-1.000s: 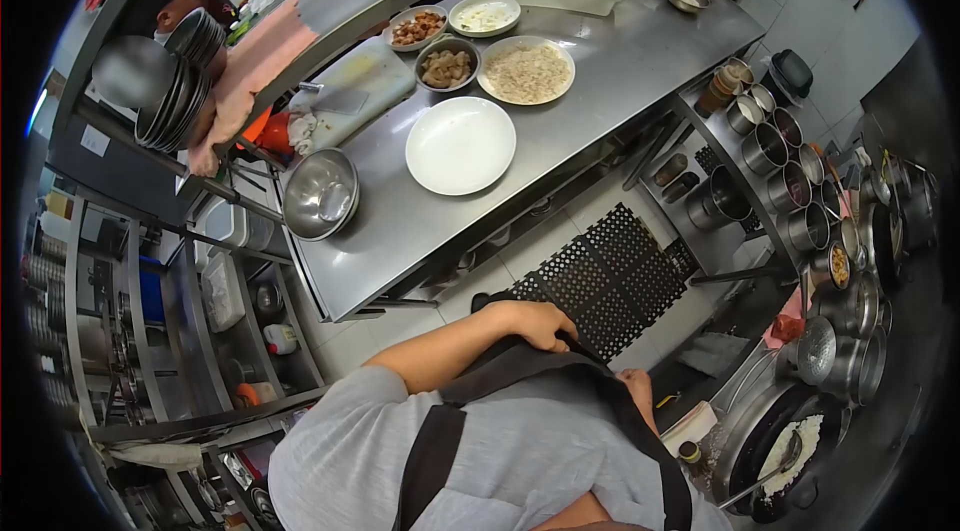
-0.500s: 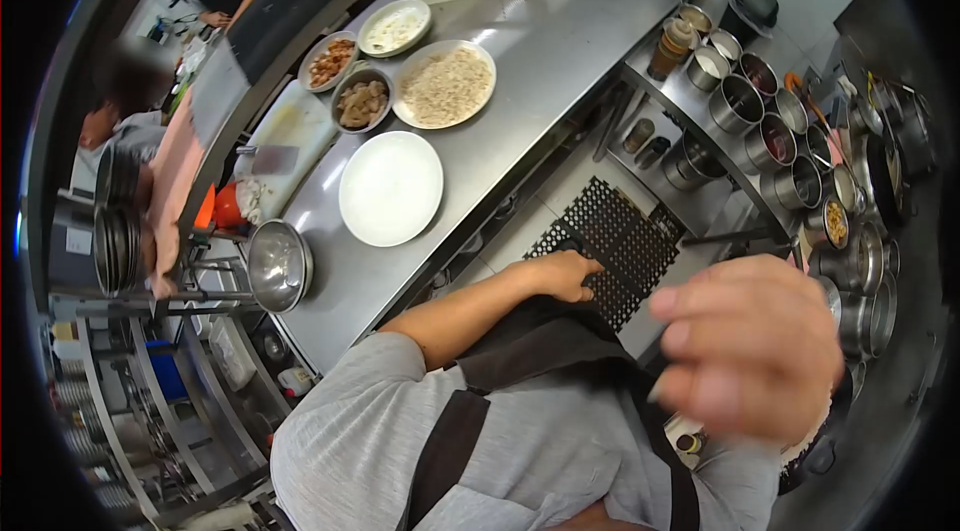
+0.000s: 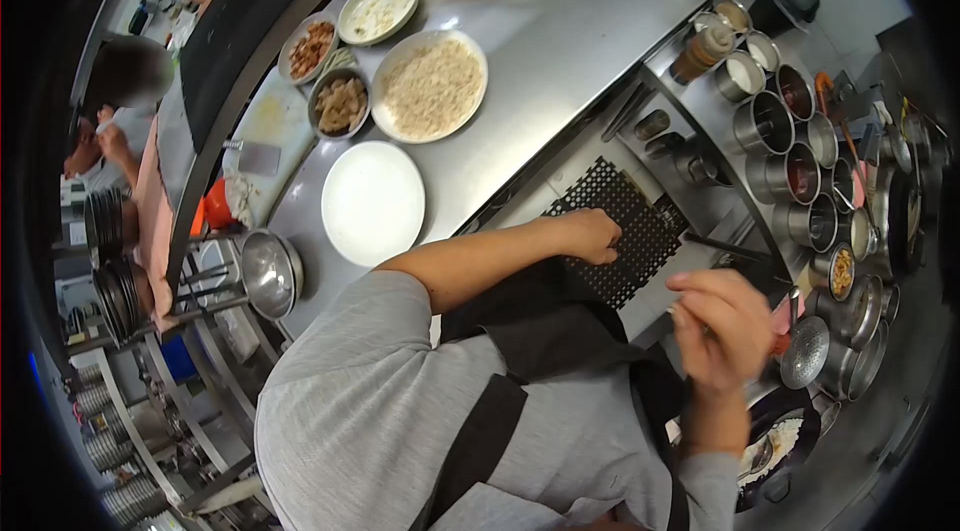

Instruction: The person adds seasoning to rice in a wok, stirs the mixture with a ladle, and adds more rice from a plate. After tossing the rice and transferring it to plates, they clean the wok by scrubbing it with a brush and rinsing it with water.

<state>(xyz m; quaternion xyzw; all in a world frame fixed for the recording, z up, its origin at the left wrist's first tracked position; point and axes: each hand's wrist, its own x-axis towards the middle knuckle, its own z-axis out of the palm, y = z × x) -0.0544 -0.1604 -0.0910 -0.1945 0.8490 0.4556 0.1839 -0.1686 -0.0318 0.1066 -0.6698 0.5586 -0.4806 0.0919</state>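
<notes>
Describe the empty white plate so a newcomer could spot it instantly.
Start at the long steel counter running across the top. At its near end, just past the person's left forearm, lies the white plate. Unlike the food-filled dishes beyond it, such as the rice plate, it is bare.

Steel counter [image 3: 560,41] bears empty white plate [image 3: 373,202]; rice plate [image 3: 429,85]; bowls.

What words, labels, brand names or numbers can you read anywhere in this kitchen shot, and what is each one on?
None can be read.
The brown sauce bottle by the steel seasoning pots may carry a label, but it is too small and blurred to read.
The white plate, the steel counter and the person's dark apron show no print.
The left hand and the right hand hold nothing printed.
</notes>
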